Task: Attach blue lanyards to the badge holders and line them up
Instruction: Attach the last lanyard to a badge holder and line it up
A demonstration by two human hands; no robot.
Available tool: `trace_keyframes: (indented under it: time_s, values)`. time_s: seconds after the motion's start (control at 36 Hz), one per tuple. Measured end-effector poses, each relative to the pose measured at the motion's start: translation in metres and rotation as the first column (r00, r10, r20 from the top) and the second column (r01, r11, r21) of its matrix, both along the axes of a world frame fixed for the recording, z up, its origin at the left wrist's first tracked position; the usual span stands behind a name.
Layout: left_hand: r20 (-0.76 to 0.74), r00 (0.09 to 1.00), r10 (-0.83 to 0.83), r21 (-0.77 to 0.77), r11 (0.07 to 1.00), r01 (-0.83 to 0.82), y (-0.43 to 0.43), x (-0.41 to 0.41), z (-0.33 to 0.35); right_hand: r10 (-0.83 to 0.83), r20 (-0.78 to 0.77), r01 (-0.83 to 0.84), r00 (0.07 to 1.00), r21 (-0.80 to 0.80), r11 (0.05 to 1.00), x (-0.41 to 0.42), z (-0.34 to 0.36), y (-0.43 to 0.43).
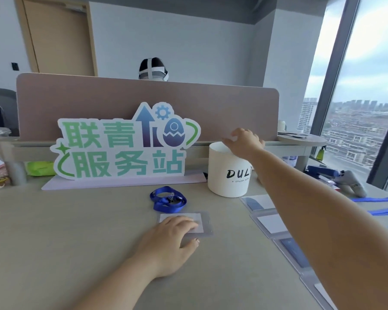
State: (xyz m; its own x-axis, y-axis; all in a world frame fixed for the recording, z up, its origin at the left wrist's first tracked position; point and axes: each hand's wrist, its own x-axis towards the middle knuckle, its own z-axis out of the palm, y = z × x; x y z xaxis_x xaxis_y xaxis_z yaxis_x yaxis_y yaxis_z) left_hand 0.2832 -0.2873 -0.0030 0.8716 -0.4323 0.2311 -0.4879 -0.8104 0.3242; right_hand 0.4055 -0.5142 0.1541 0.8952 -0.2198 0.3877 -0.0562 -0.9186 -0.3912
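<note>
Left hand (pixel 170 240): flat, fingers pressing the clear plastic badge holder (pixel 205 220), thumb at its near edge.
Right hand (pixel 244 142): over the far rim of the white round tub (pixel 224 175), fingers curled; what it grips cannot be told.
Coiled blue lanyard (pixel 167 199): just beyond the holder's far edge.
Row of badge holders (pixel 269 222): right side, under the forearm.
Open room: grey tabletop (pixel 65 231) left of the holder.

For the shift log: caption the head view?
Left hand rests on badge holder near coiled blue lanyard; right hand reaches over white bucket.
</note>
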Motion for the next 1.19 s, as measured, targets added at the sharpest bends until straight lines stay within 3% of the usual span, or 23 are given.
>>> trace_keyframes:
  time_s: [0.14,0.22,0.33,0.44,0.53,0.61,0.78,0.92,1.03,1.14,1.19]
  values:
    - [-0.014,1.000,-0.005,-0.003,1.000,0.005,-0.001,-0.001,0.002,0.068,0.144,-0.059,0.987,-0.070,0.996,-0.012,-0.021,0.011]
    - [-0.035,0.999,-0.005,-0.016,1.000,0.004,0.003,-0.002,0.007,0.225,0.224,-0.184,0.948,-0.189,0.965,-0.030,-0.041,0.029]
    - [-0.088,0.994,0.064,-0.096,0.993,-0.072,0.027,-0.010,0.013,0.434,0.005,-0.412,0.901,-0.307,0.858,-0.041,-0.076,0.051]
    - [-0.119,0.984,0.133,-0.155,0.976,-0.151,0.059,-0.027,0.011,0.507,-0.255,-0.537,0.824,-0.063,0.841,-0.053,-0.106,0.081]
    - [-0.086,0.984,0.154,-0.184,0.968,-0.168,0.077,-0.044,0.006,0.548,-0.332,-0.558,0.768,0.075,0.827,-0.066,-0.123,0.104]
    - [-0.039,0.982,0.183,-0.183,0.965,-0.187,0.093,-0.059,0.000,0.530,-0.386,-0.577,0.755,-0.008,0.817,-0.081,-0.139,0.119]
    - [-0.016,0.968,0.251,-0.161,0.955,-0.250,0.130,-0.084,-0.002,0.535,-0.191,-0.548,0.823,-0.016,0.836,-0.128,-0.143,0.128]
    - [-0.031,0.958,0.287,-0.187,0.939,-0.287,0.145,-0.097,0.002,0.473,-0.039,-0.465,0.880,0.133,0.875,-0.158,-0.136,0.126]
    - [-0.026,0.948,0.318,-0.213,0.925,-0.316,0.139,-0.098,0.003,0.416,-0.008,-0.400,0.910,0.252,0.881,-0.164,-0.136,0.127]
    - [0.020,0.939,0.343,-0.177,0.926,-0.334,0.135,-0.095,0.003,0.392,-0.092,-0.381,0.915,0.116,0.917,-0.172,-0.139,0.135]
    - [0.022,0.943,0.332,-0.180,0.929,-0.323,0.135,-0.094,0.004,0.396,-0.062,-0.395,0.916,0.018,0.918,-0.173,-0.140,0.140]
